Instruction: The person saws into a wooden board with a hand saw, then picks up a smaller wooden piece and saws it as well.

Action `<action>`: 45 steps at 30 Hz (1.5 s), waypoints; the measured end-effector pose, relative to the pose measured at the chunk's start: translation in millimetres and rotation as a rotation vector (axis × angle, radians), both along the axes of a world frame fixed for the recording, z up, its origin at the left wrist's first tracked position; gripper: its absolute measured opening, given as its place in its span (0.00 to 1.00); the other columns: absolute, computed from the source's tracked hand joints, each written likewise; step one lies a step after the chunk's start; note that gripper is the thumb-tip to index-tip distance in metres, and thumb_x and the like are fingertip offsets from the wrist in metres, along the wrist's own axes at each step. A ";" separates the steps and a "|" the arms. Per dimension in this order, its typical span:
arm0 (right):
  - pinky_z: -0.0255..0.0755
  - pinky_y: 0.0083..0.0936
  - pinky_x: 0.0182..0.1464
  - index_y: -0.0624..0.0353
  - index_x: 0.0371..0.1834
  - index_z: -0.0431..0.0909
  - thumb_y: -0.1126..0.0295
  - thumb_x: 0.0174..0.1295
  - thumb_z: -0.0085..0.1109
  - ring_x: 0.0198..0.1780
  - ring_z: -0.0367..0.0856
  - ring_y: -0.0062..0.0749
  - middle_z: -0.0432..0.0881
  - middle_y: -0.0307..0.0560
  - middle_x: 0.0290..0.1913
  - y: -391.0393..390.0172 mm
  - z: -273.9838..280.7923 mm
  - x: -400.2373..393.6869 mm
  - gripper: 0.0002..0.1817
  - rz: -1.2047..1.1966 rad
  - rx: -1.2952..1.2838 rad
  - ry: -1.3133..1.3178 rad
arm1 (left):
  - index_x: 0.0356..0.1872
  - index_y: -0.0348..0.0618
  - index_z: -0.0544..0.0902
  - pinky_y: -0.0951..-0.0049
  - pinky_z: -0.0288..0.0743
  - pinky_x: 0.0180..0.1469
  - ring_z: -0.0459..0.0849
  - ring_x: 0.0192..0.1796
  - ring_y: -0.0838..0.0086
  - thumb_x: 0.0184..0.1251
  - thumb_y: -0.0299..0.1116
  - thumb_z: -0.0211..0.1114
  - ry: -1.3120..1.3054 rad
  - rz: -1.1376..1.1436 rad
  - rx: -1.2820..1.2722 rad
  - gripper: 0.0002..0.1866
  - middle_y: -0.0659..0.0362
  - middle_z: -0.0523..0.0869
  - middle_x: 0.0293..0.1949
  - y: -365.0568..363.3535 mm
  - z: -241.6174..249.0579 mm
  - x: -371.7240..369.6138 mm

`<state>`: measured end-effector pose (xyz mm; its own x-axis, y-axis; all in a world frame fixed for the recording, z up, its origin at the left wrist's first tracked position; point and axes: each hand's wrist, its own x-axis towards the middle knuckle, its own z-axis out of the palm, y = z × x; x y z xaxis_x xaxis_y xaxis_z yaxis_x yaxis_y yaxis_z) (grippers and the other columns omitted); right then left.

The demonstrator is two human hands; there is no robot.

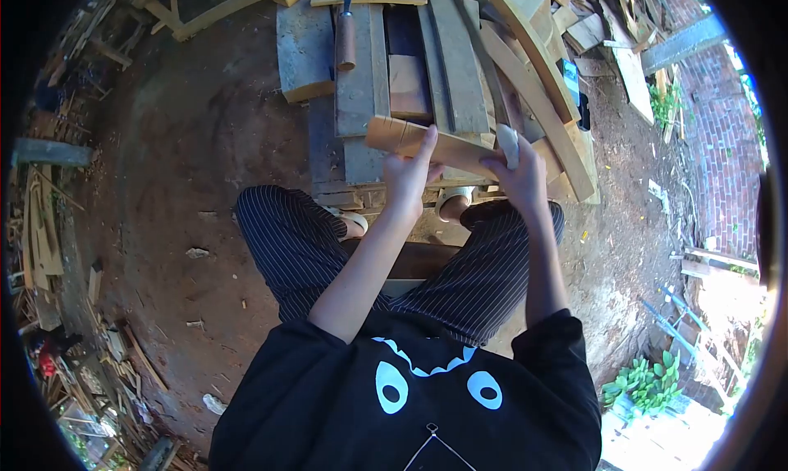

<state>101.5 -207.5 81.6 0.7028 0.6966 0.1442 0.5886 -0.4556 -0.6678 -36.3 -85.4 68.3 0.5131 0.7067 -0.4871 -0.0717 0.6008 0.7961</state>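
Note:
My left hand (406,176) is closed around a light-brown piece of wood (451,149), its thumb lying along the top face. The wood is held tilted above the near end of the workbench, and thin dark lines cross its left end. My right hand (523,180) is closed at the wood's right end, with its thumb against it. A pale, rounded object (509,146) shows between the fingers of that hand; its kind is not clear. A chisel (346,44) with a brown handle lies on the bench beyond my left hand.
The plank workbench (353,102) stands before my knees. Curved wooden pieces (538,65) lie along its right side, near a long dark metal tool (484,48). A blue-screened phone (570,79) is at the right edge. Scrap wood (41,225) is piled at left.

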 end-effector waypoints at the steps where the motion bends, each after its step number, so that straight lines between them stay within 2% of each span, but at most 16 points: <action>1: 0.72 0.31 0.35 0.63 0.34 0.75 0.66 0.43 0.74 0.29 0.80 0.34 0.80 0.47 0.25 7.6 -0.5 17.1 0.20 0.064 -0.026 0.013 | 0.44 0.39 0.77 0.77 0.80 0.36 0.81 0.38 0.81 0.58 0.41 0.71 -0.020 -0.028 -0.052 0.20 0.61 0.81 0.39 -0.7 -9.5 -2.6; 4: 0.72 0.31 0.35 0.62 0.32 0.75 0.63 0.42 0.75 0.29 0.79 0.33 0.80 0.46 0.25 31.9 -0.2 57.2 0.20 0.216 -0.120 0.044 | 0.39 0.39 0.80 0.80 0.75 0.29 0.79 0.30 0.82 0.57 0.41 0.72 0.095 -0.190 0.198 0.17 0.64 0.81 0.29 0.9 -40.6 -28.2; 6: 0.71 0.30 0.35 0.62 0.31 0.76 0.62 0.41 0.75 0.30 0.79 0.32 0.79 0.45 0.25 48.5 1.0 74.1 0.21 0.261 -0.193 0.044 | 0.38 0.41 0.82 0.76 0.74 0.29 0.78 0.29 0.80 0.55 0.38 0.72 0.299 -0.185 0.683 0.15 0.63 0.81 0.27 18.8 -55.0 -56.8; 8: 0.71 0.29 0.37 0.60 0.31 0.77 0.60 0.40 0.76 0.32 0.79 0.31 0.79 0.45 0.27 60.4 -9.0 91.6 0.21 0.298 -0.270 0.040 | 0.36 0.41 0.84 0.76 0.72 0.29 0.78 0.25 0.77 0.54 0.35 0.72 0.554 -0.075 1.120 0.12 0.62 0.80 0.22 39.0 -36.4 -72.2; 9: 0.71 0.29 0.37 0.60 0.31 0.77 0.59 0.40 0.76 0.32 0.79 0.31 0.79 0.45 0.27 64.9 -15.2 97.8 0.21 0.310 -0.274 0.059 | 0.42 0.44 0.83 0.74 0.71 0.30 0.77 0.28 0.74 0.49 0.35 0.74 0.617 -0.081 1.238 0.17 0.61 0.79 0.24 50.1 -37.8 -76.2; 12: 0.71 0.30 0.39 0.60 0.32 0.78 0.57 0.39 0.75 0.33 0.79 0.33 0.80 0.47 0.28 72.9 -20.1 96.6 0.22 0.295 -0.301 0.059 | 0.47 0.45 0.81 0.73 0.73 0.35 0.78 0.33 0.72 0.47 0.36 0.75 0.535 -0.177 1.414 0.23 0.62 0.78 0.28 73.1 -26.7 -69.7; 13: 0.71 0.30 0.39 0.60 0.32 0.78 0.56 0.39 0.75 0.33 0.80 0.34 0.80 0.47 0.29 74.8 -20.3 95.7 0.23 0.277 -0.311 0.048 | 0.52 0.47 0.79 0.69 0.74 0.41 0.77 0.39 0.70 0.45 0.38 0.75 0.499 -0.247 1.442 0.28 0.63 0.77 0.33 77.5 -28.5 -65.4; 16: 0.71 0.31 0.40 0.60 0.32 0.78 0.55 0.39 0.74 0.35 0.80 0.38 0.81 0.49 0.30 76.6 -25.5 96.4 0.23 0.258 -0.338 0.046 | 0.50 0.45 0.79 0.67 0.76 0.44 0.77 0.44 0.69 0.45 0.40 0.75 0.583 -0.350 1.482 0.27 0.62 0.77 0.36 81.5 -31.0 -47.7; 19: 0.72 0.33 0.41 0.61 0.33 0.77 0.55 0.39 0.74 0.37 0.81 0.41 0.81 0.51 0.32 75.8 -22.7 92.0 0.24 0.235 -0.340 0.060 | 0.50 0.46 0.79 0.67 0.77 0.44 0.76 0.45 0.69 0.45 0.40 0.75 0.577 -0.373 1.523 0.28 0.62 0.76 0.37 86.8 -41.5 -37.2; 25: 0.71 0.37 0.42 0.63 0.32 0.77 0.59 0.43 0.73 0.37 0.79 0.47 0.78 0.53 0.28 67.6 -35.1 78.4 0.21 0.231 -0.076 -0.195 | 0.49 0.47 0.80 0.68 0.73 0.44 0.76 0.42 0.68 0.45 0.39 0.75 0.551 -0.356 1.456 0.26 0.61 0.75 0.33 88.2 -42.2 -37.2; 28: 0.70 0.38 0.37 0.63 0.30 0.75 0.64 0.51 0.68 0.33 0.78 0.48 0.76 0.54 0.26 64.9 -43.6 63.3 0.14 0.175 0.195 -0.360 | 0.49 0.47 0.80 0.67 0.73 0.45 0.76 0.41 0.68 0.44 0.39 0.76 0.567 -0.364 1.458 0.26 0.61 0.75 0.33 87.3 -41.2 -36.6; 31: 0.69 0.38 0.31 0.64 0.28 0.73 0.68 0.58 0.62 0.29 0.78 0.49 0.75 0.57 0.25 51.7 -29.8 24.9 0.11 -0.067 0.132 -0.285 | 0.49 0.47 0.80 0.67 0.73 0.45 0.76 0.41 0.67 0.45 0.38 0.75 0.538 -0.367 1.441 0.26 0.60 0.75 0.34 85.8 -38.8 -39.4; 32: 0.67 0.40 0.26 0.64 0.27 0.71 0.71 0.61 0.57 0.23 0.77 0.51 0.73 0.58 0.22 44.8 -28.0 9.8 0.09 -0.080 0.165 -0.362 | 0.49 0.46 0.80 0.67 0.73 0.46 0.77 0.42 0.67 0.45 0.38 0.75 0.526 -0.340 1.445 0.26 0.60 0.75 0.35 84.9 -39.6 -40.0; 34: 0.66 0.39 0.23 0.65 0.27 0.70 0.73 0.61 0.56 0.20 0.75 0.51 0.73 0.58 0.19 33.3 -16.1 -32.7 0.09 -0.122 0.229 -0.095 | 0.49 0.46 0.80 0.66 0.73 0.46 0.77 0.43 0.65 0.46 0.37 0.75 0.504 -0.288 1.449 0.25 0.59 0.76 0.37 82.7 -43.0 -42.0; 40: 0.67 0.39 0.23 0.66 0.27 0.69 0.74 0.61 0.55 0.21 0.77 0.53 0.73 0.60 0.17 4.5 -27.8 -109.6 0.08 -0.115 0.168 0.229 | 0.51 0.46 0.80 0.65 0.76 0.45 0.78 0.46 0.64 0.46 0.37 0.75 0.592 -0.403 1.396 0.27 0.58 0.76 0.41 94.2 -35.4 -43.8; 45: 0.69 0.42 0.24 0.65 0.28 0.69 0.72 0.63 0.53 0.23 0.78 0.57 0.75 0.61 0.19 -4.6 -46.3 -129.1 0.09 -0.134 0.059 0.204 | 0.51 0.47 0.80 0.65 0.75 0.46 0.78 0.46 0.64 0.45 0.36 0.75 0.565 -0.448 1.371 0.27 0.58 0.76 0.40 97.5 -35.8 -41.2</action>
